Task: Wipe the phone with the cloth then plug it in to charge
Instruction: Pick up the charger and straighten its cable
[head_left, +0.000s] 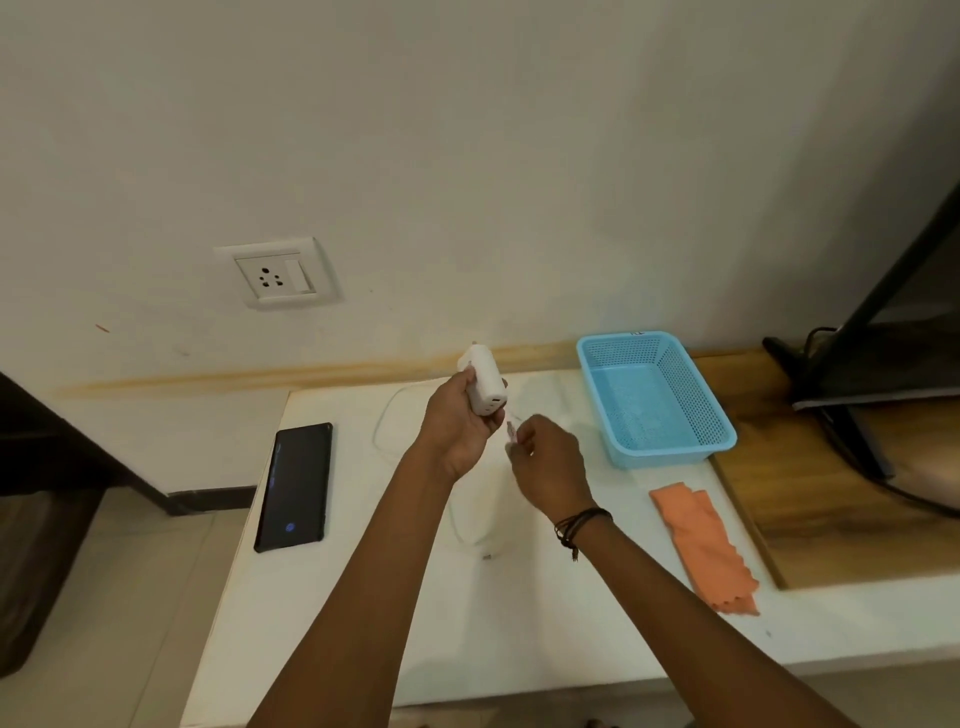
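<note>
**Two hands on charger parts; phone not yet plugged in**

Two stages, judged from layout. Wiping looks finished: orange cloth lies let go, right of the charger brick and nearer the camera. Charging not begun: nothing in the wall socket.

Landmark: white charger brick.

Near to far:
- Cloth: soft, thin, folded into a long strip, scalloped near edge, flat on the white tabletop.
- Phone: left of the brick and nearer, flat, face up. Glossy dark glass, black rounded case, small blue mark lit low on screen. No cable attached.
- White cable: thin, smooth, looped loosely on the tabletop below the brick.
- Right hand: just right of the brick, fingertips pinched on the cable's small plug end, which sits close to the brick's port face. Not yet seated, as far as visible.
- Left hand: wrapped closed around the brick; matt white plastic, rounded block, pins up.
- Blue basket: right of brick; perforated plastic, rectangular.
- Wall socket: above-left of brick; white plate, rocker switch.

Left: join cable, plug in brick, connect phone.
</note>
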